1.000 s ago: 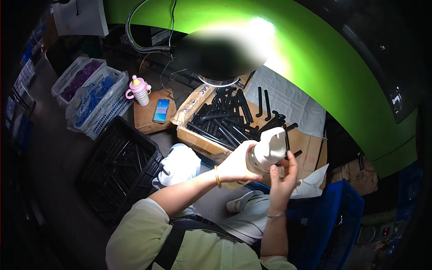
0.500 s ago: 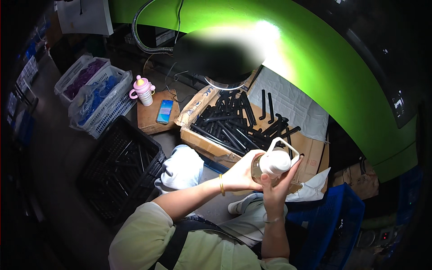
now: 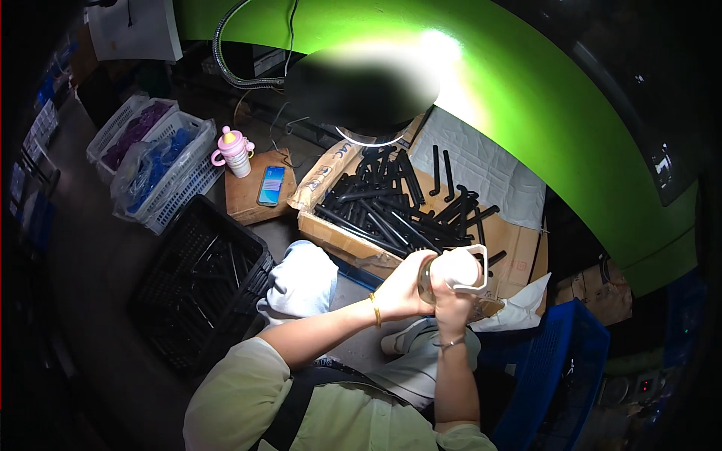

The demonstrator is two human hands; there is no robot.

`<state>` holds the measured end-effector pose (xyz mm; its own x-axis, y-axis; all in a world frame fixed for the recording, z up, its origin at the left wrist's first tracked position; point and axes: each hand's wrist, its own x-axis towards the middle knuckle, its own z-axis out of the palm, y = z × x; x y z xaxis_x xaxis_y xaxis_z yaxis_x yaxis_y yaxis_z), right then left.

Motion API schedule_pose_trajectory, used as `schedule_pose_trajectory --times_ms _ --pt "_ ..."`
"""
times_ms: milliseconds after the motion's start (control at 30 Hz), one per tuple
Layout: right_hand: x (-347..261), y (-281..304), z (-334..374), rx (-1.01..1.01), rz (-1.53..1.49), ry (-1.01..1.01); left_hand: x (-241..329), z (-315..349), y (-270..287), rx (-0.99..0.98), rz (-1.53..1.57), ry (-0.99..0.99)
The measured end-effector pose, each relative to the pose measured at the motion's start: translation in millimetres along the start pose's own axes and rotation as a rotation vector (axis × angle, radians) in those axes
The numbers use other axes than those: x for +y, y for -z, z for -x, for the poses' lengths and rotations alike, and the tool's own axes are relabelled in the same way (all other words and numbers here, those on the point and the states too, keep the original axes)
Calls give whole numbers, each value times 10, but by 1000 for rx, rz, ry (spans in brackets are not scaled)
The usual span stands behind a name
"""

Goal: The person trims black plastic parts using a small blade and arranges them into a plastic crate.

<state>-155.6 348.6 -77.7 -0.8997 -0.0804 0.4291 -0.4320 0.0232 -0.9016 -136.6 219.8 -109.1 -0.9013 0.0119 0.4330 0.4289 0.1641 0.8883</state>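
Note:
Both my hands hold a drink bottle [image 3: 457, 265] with a white lid, a loop handle and a see-through body. My left hand [image 3: 404, 291] wraps round the body from the left. Closed on the lid from the near side is my right hand [image 3: 453, 310], and the handle loop sticks out to the right of it. Just beyond the bottle, many black bent tubes [image 3: 376, 207] lie heaped in an open cardboard box [image 3: 350, 239]. Two of the tubes lie apart on the box's far side. My fingers partly hide the bottle's body.
At left stands a black crate [image 3: 207, 286] holding dark parts. Behind it are white baskets [image 3: 177, 199] with bagged blue and purple pieces. A pink cup [image 3: 237, 152] and a phone [image 3: 271, 186] sit on a board. A blue crate [image 3: 553, 376] is at right; a dark lamp head [image 3: 353, 90] hangs above.
The lid's handle has swung from the far side round to the right. My right hand has shifted from the bottle's right side to a closed grip on the lid.

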Motion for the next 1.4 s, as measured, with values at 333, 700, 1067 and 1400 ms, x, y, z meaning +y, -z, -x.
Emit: schedule_pose_trajectory --times_ms 333,700,1067,1400 --pt "111 -272 -25 -80 -18 76 -118 127 -36 215 69 88" --pt "-279 -813 51 -382 355 578 323 615 1507 597 -529 -190" --pt "1224 173 -296 -293 657 -169 -1251 505 3747 1275 -441 129" --pt "2265 1451 -564 -195 581 -411 -2491 150 4086 1291 -367 33"
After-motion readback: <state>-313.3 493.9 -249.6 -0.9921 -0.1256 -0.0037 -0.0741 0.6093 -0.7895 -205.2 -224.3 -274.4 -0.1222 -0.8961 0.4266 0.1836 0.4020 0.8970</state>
